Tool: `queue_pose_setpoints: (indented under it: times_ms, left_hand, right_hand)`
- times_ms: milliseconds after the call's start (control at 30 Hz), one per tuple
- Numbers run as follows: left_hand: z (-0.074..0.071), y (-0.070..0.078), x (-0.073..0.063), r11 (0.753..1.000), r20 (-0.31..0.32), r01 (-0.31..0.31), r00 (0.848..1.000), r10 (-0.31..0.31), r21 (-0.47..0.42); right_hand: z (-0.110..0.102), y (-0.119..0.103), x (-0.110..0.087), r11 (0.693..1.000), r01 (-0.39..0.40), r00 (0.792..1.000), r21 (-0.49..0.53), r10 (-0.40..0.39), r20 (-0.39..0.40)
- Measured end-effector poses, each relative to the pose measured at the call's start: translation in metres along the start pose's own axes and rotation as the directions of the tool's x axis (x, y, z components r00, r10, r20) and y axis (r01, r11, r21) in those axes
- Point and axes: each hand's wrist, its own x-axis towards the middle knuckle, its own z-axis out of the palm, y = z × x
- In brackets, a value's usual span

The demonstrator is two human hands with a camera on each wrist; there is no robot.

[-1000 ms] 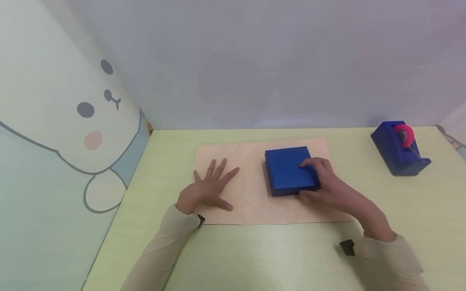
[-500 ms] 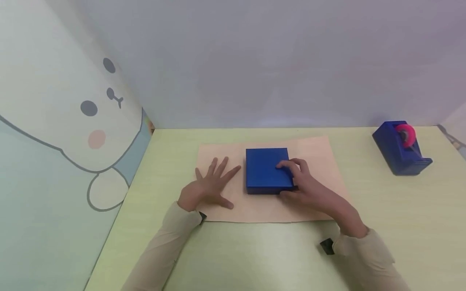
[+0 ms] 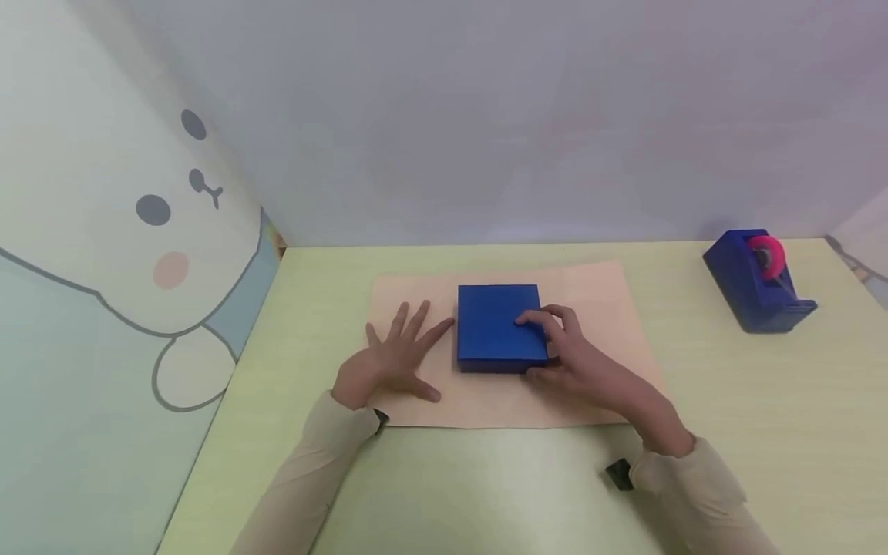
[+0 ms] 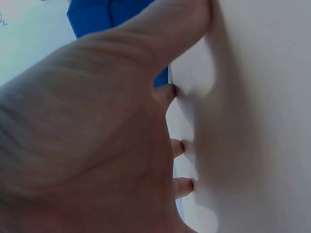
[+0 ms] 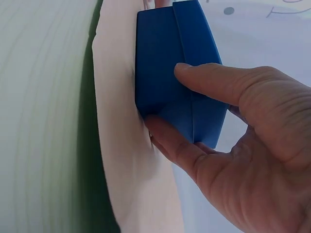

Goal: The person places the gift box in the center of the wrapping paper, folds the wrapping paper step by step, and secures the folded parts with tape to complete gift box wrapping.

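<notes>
A square blue lidded box (image 3: 496, 324) sits on a sheet of pale peach paper (image 3: 590, 285), near its middle. My right hand (image 3: 590, 366) grips the box at its near right corner. In the right wrist view the thumb lies against one side of the box (image 5: 163, 58), across the lid seam, and other fingers bend round the adjacent side. My left hand (image 3: 391, 362) rests on the left part of the paper with its fingers spread. Its index fingertip is close to the box's left side; whether they touch I cannot tell.
A blue tape dispenser (image 3: 756, 289) with a pink roll stands at the far right of the pale wooden table (image 3: 486, 486). A grey wall (image 3: 486, 123) rises behind the table, and a panel with a cartoon animal (image 3: 201, 277) borders the left side.
My right hand has slid the box left across the paper, close to my left hand. The box has turned slightly and now sits straighter. My left hand has stayed in place.
</notes>
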Motion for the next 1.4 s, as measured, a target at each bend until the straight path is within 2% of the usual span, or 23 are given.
queue_pose_setpoints:
  times_ms: [167,367,633,767,867,967,1067,1200,1400]
  left_hand:
    - [0.005,-0.006,0.005,1.0,-0.003,-0.007,1.0,0.007,-0.016]
    - [0.005,-0.003,0.004,1.0,0.002,0.005,1.0,-0.005,-0.003]
    - [0.003,-0.002,0.003,1.0,-0.011,0.01,1.0,-0.01,-0.024]
    - [0.005,-0.001,0.004,1.0,-0.008,0.02,1.0,-0.02,-0.011]
    - [0.005,0.002,0.002,1.0,-0.035,0.014,0.999,-0.014,0.009]
    - [0.005,0.007,0.0,0.999,-0.053,-0.016,0.998,0.018,0.048]
    - [0.005,0.011,-0.001,0.995,-0.023,-0.076,0.997,0.078,0.058]
    - [0.004,0.012,0.0,0.988,0.018,-0.153,0.988,0.153,0.028]
    - [0.001,0.011,0.002,0.986,0.036,-0.168,0.985,0.167,0.002]
  right_hand:
    - [-0.001,0.003,-0.001,0.999,0.034,0.999,-0.022,-0.034,0.016]
    - [-0.006,0.008,-0.004,0.989,0.111,0.994,-0.095,-0.11,0.016]
    - [-0.009,0.007,-0.001,0.977,0.175,0.984,-0.124,-0.176,0.0]
    - [-0.009,0.007,-0.001,0.976,0.176,0.984,-0.126,-0.179,-0.015]
    - [-0.007,0.007,-0.003,0.989,0.135,0.991,-0.055,-0.134,0.01]
    - [-0.005,0.008,-0.006,0.996,0.091,0.994,0.023,-0.092,0.055]
    - [-0.003,0.009,-0.007,0.994,0.09,0.992,0.064,-0.095,0.08]
    - [0.0,0.008,-0.004,0.991,0.126,0.991,0.05,-0.128,0.044]
    - [0.0,0.006,-0.003,0.993,0.121,0.993,0.007,-0.121,0.014]
